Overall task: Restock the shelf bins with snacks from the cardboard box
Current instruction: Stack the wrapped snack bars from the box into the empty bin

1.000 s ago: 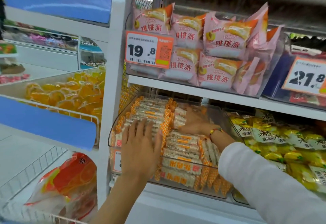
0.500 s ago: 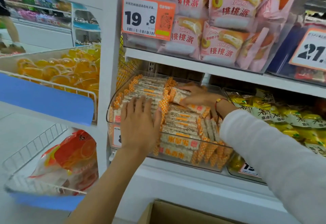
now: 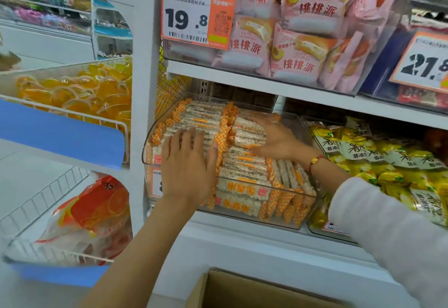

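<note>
A clear plastic bin (image 3: 286, 220) on the lower shelf is packed with white snack bars with orange checked ends (image 3: 244, 184). My left hand (image 3: 188, 164) lies flat, fingers straight, on the left stack of bars. My right hand (image 3: 276, 140) rests with spread fingers on the bars at the back right of the same bin, holding nothing. The cardboard box (image 3: 242, 290) shows its open top edge at the bottom of the view, below the shelf.
Above, a bin of pink pastry packs (image 3: 298, 41) carries a 19.8 price tag (image 3: 197, 16). Yellow snack bags (image 3: 388, 162) fill the bin to the right. On the left stand wire baskets with orange jelly cups (image 3: 80, 89) and an orange bag (image 3: 92, 218).
My right hand has pressed a bar down at the back right of the bin and now lies flat on it. The view has tilted down, showing more of the box. My left hand stays put.
</note>
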Available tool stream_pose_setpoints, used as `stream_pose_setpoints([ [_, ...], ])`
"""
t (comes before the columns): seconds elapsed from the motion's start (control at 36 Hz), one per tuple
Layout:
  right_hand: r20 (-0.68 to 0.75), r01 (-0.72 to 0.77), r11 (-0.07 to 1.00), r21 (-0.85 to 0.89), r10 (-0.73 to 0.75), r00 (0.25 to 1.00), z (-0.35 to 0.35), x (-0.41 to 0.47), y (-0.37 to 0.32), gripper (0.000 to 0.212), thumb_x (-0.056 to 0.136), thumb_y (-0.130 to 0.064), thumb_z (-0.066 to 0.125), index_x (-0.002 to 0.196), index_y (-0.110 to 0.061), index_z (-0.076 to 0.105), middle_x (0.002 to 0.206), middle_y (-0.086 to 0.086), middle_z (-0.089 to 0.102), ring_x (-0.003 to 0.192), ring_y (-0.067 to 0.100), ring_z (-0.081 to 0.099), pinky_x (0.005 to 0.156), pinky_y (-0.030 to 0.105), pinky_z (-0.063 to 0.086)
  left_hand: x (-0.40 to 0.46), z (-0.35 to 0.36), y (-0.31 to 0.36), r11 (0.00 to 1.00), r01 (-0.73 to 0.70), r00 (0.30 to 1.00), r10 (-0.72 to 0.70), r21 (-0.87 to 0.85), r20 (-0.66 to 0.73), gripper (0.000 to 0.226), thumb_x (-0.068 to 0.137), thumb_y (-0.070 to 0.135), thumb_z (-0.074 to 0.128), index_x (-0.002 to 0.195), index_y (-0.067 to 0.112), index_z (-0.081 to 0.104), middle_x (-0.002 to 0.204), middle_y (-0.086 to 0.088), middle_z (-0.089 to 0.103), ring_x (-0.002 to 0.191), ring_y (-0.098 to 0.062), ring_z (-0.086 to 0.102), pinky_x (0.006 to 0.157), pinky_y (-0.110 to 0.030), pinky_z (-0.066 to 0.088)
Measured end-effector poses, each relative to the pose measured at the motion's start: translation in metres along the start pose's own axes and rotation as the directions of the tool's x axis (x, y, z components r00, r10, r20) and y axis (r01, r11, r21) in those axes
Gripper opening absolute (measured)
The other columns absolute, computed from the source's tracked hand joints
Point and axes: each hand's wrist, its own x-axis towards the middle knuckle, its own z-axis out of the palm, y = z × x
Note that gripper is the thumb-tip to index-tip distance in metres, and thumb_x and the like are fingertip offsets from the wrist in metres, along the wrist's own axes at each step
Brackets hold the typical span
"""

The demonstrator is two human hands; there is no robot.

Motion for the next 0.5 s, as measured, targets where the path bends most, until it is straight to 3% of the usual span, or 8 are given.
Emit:
stream_pose_setpoints([
  [0.11,0.079,-0.029,0.994,-0.103,0.037,0.996,0.015,-0.009,-0.003,0.078,0.093,-0.042,0.048,0.154,-0.028,0.002,0.162,0.001,-0.001,0.149,0.022,-0.005,0.12,0.049,0.001,0.0,0.001,0.0,1.0,-0.013,1.0,0.013,0.0,-0.015,0.063,0.095,0.045,0.02,0.124,0.005,0.06,0.13,-0.016,0.058,0.122,-0.037,0.049,0.104,-0.045,0.027],
  [0.19,0.101,-0.021,0.983,-0.184,0.041,0.994,0.014,-0.005,-0.003,0.072,0.097,-0.047,0.038,0.154,-0.028,-0.001,0.162,-0.002,-0.006,0.149,0.02,-0.007,0.119,0.05,-0.001,-0.001,0.0,0.0,1.0,-0.012,1.0,0.012,0.001,-0.012,0.063,0.095,0.046,0.02,0.125,0.005,0.059,0.13,-0.015,0.058,0.123,-0.036,0.048,0.104,-0.046,0.027],
  [0.39,0.235,-0.012,0.958,-0.287,0.082,0.969,0.0,0.017,-0.013,0.083,0.089,-0.05,0.049,0.154,-0.027,0.002,0.162,0.001,-0.003,0.149,0.024,-0.004,0.116,0.057,0.011,0.0,0.0,0.002,1.0,0.008,1.0,-0.008,0.007,-0.005,0.064,0.095,0.047,0.019,0.126,0.007,0.059,0.131,-0.014,0.057,0.124,-0.036,0.047,0.104,-0.047,0.03],
  [0.5,0.317,-0.032,0.969,-0.244,0.111,0.942,-0.009,0.019,-0.016,0.095,0.084,-0.045,0.059,0.154,-0.026,-0.001,0.162,0.002,-0.01,0.148,0.025,-0.011,0.117,0.056,0.007,0.0,0.0,0.003,1.0,0.015,1.0,-0.015,0.001,-0.008,0.064,0.095,0.047,0.019,0.125,0.007,0.059,0.131,-0.014,0.057,0.124,-0.035,0.048,0.105,-0.049,0.032],
])
